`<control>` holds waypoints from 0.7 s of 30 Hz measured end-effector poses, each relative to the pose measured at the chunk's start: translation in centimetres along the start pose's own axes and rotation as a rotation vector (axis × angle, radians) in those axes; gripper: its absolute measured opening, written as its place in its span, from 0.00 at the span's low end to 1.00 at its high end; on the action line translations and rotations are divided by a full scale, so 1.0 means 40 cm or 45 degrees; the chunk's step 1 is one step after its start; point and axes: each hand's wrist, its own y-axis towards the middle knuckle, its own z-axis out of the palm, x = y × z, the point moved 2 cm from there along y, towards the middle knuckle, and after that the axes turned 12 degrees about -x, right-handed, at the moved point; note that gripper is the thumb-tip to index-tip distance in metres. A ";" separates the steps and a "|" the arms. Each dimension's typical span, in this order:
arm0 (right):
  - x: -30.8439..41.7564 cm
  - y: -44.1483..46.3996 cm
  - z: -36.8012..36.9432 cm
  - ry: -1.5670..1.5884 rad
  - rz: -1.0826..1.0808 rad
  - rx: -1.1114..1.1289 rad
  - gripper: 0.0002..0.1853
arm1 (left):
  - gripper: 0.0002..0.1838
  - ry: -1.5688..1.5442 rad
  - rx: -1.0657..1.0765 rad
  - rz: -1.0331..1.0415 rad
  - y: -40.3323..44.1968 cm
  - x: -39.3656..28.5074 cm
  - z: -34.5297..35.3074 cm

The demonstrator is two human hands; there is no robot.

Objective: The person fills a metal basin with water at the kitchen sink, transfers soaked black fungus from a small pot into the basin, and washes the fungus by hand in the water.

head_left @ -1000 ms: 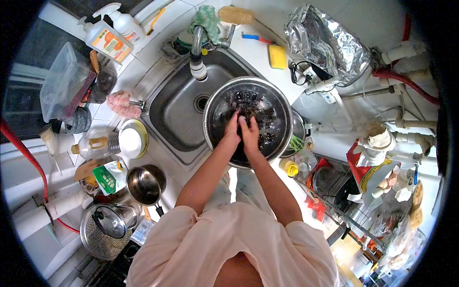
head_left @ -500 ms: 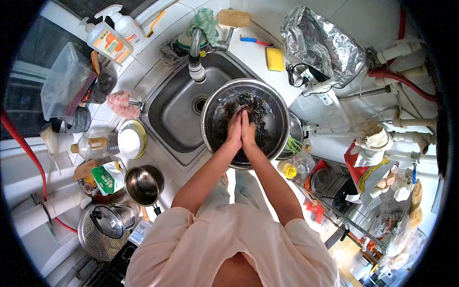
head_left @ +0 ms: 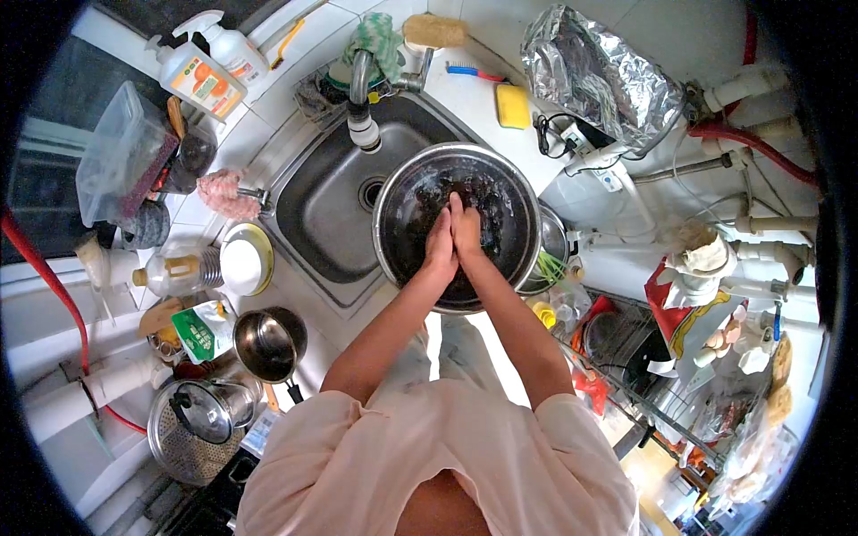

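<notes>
Head view, hands (head_left: 440, 243) pressed together in bowl (head_left: 390, 259), right (head_left: 465, 230) now further forward, openness and hold unclear

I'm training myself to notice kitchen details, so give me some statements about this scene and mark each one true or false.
1. The left hand and right hand are both inside the metal bowl. True.
2. The yellow sponge lies in the sink. False: it lies on the white surface beside the sink.
3. A green and white cloth is draped at the faucet. True.
4. The hands are spread wide apart. False: they are close together, palms facing.
5. The saucepan stands to the left of the bowl. True.
</notes>
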 end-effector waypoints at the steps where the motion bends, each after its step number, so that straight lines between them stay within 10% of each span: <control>1: -0.020 0.001 0.013 0.043 -0.072 -0.047 0.31 | 0.28 -0.022 0.016 -0.035 0.012 -0.001 -0.001; 9: 0.004 -0.102 0.017 0.239 -0.211 -0.089 0.30 | 0.17 -0.007 0.272 0.286 0.126 -0.018 -0.026; 14: 0.049 -0.014 -0.032 0.255 -0.439 -0.170 0.26 | 0.23 -0.083 0.036 -0.098 -0.047 -0.043 0.041; 21: 0.045 -0.095 0.000 0.330 -0.346 0.031 0.30 | 0.25 0.266 0.459 0.644 0.131 -0.001 -0.033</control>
